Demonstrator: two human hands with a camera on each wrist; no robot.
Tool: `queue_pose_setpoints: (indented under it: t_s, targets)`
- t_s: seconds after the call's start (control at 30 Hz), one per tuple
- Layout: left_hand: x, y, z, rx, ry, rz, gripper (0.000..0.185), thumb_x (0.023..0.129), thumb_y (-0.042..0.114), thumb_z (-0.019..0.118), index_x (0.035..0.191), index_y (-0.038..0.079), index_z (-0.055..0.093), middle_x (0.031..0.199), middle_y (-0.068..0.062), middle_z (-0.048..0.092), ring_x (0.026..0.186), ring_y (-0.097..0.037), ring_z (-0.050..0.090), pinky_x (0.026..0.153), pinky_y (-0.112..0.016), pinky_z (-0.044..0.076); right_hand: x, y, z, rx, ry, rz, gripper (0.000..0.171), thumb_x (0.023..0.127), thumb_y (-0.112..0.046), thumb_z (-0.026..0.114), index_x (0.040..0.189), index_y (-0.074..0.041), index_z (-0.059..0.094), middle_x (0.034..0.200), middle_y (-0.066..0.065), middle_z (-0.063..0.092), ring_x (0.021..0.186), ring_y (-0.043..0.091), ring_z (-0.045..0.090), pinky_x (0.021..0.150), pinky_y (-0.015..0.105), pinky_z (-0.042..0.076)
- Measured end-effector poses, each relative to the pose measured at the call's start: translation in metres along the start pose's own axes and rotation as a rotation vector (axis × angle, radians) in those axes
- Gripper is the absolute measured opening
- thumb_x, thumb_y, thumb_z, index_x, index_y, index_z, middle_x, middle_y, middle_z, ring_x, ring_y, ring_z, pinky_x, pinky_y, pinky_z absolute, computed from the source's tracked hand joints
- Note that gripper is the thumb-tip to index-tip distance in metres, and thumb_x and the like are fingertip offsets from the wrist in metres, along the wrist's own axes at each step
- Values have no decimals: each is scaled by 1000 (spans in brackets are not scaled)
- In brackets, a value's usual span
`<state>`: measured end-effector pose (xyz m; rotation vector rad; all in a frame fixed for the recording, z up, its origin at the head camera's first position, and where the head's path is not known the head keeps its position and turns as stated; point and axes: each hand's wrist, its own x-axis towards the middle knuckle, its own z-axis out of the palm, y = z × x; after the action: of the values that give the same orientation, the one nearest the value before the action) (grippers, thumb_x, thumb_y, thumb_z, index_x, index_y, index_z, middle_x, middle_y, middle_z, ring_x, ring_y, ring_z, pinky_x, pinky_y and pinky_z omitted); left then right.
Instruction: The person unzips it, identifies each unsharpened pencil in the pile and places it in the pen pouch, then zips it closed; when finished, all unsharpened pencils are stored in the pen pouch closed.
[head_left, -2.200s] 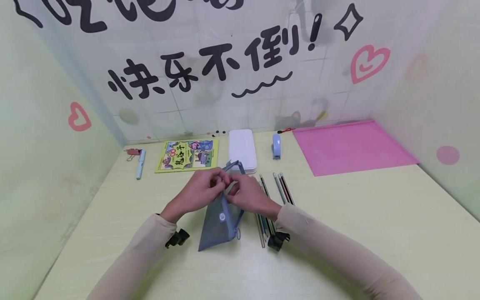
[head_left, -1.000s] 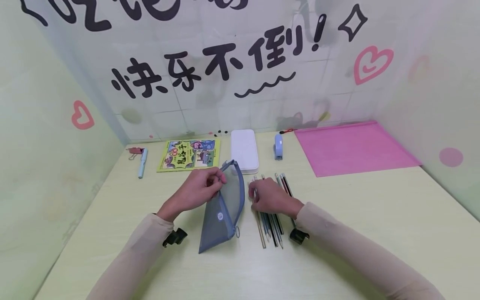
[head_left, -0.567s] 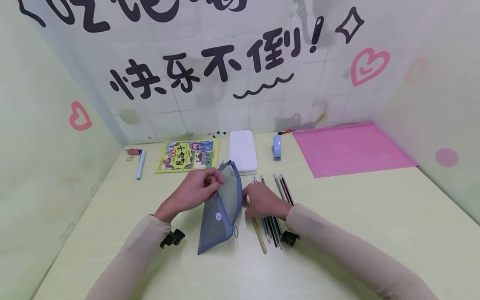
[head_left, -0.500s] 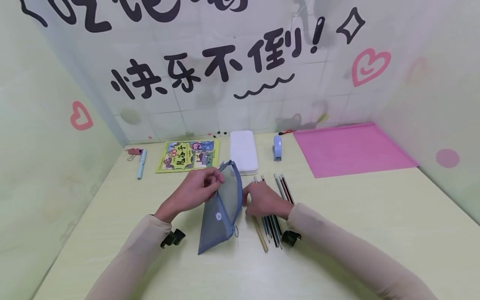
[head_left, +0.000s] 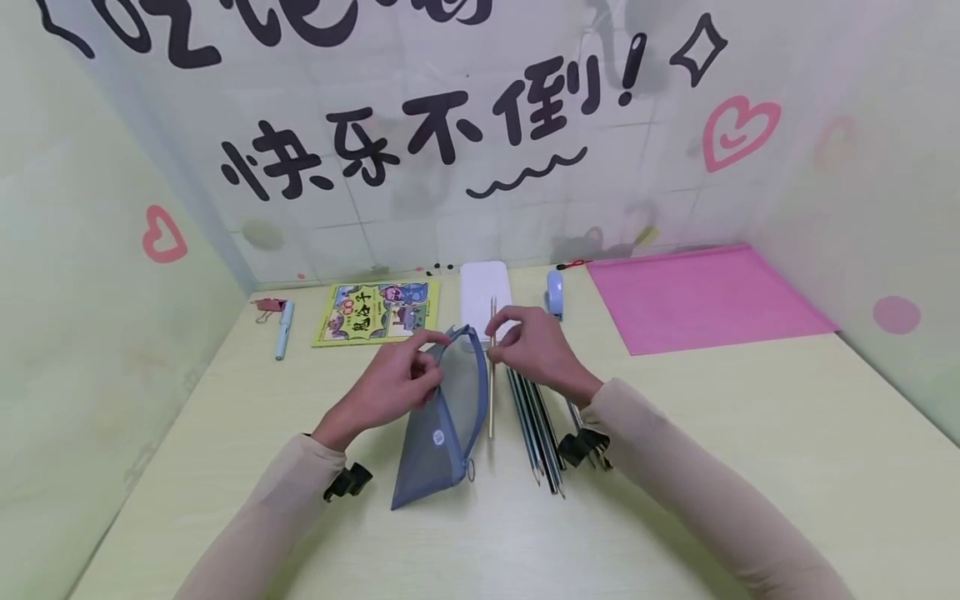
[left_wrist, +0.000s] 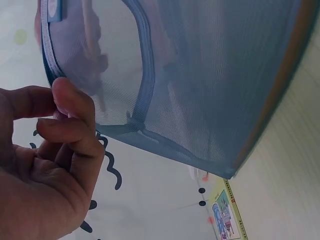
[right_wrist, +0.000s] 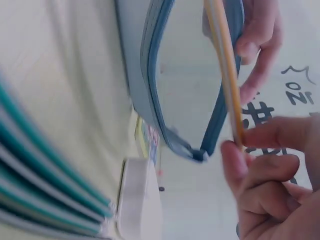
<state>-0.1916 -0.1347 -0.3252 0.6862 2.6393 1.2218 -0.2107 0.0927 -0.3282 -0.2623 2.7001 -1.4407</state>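
A blue mesh zipper pouch [head_left: 435,454] stands with its mouth open in the middle of the table. Pinching the near side of its zipped rim is my left hand [head_left: 390,379]; the left wrist view shows thumb and finger at that edge of the pouch [left_wrist: 200,100]. Just right of the mouth, my right hand [head_left: 538,346] pinches a yellow-gold pencil [head_left: 491,408] near its upper part, holding it roughly upright. In the right wrist view the pencil [right_wrist: 225,65] crosses in front of the opening. Several dark and green pencils [head_left: 536,429] lie beneath the right forearm.
Behind the hands are a yellow comic-style book [head_left: 375,312], a white case [head_left: 483,287] and a blue stapler [head_left: 555,293]. A light-blue pen [head_left: 283,329] and red binder clip [head_left: 268,306] lie left. A pink sheet [head_left: 705,300] lies at back right.
My right hand has gone from the pouch rim to the pencils, picked up the yellow-gold one and raised it beside the mouth. The left hand has kept hold of the rim.
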Motion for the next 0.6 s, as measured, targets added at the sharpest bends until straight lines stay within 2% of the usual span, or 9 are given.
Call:
queue_pose_setpoints:
  t_s: [0.1, 0.2, 0.43, 0.6]
  targets:
    - [0, 0, 1, -2, 5, 5, 39, 97, 7, 54, 136, 7, 52, 70, -1, 60, 57, -15, 56, 56, -26, 48, 2, -3, 7, 48, 59, -12, 22, 86, -14, 71, 107, -10, 69, 85, 10, 76, 75, 26, 70, 61, 26, 49]
    - [0, 0, 1, -5, 5, 5, 38, 98, 8, 54, 136, 8, 52, 71, -2, 61, 59, -15, 57, 58, -27, 50, 2, -5, 15, 81, 69, -10, 22, 86, -13, 70, 108, -10, 69, 86, 10, 77, 76, 26, 71, 60, 26, 48]
    - [2, 1, 3, 2, 15, 3, 38, 98, 8, 54, 136, 8, 51, 71, -1, 62, 58, -15, 58, 57, -27, 50, -8, -8, 36, 102, -15, 0, 21, 85, -10, 71, 107, -11, 69, 83, 6, 77, 76, 26, 73, 63, 26, 52]
    - [1, 0, 4, -13, 26, -1, 38, 97, 7, 53, 136, 8, 51, 71, -1, 61, 58, -15, 58, 57, -27, 50, -15, -9, 46, 81, -67, 2, 22, 86, -9, 72, 108, -9, 69, 81, 4, 76, 73, 20, 72, 63, 28, 56]
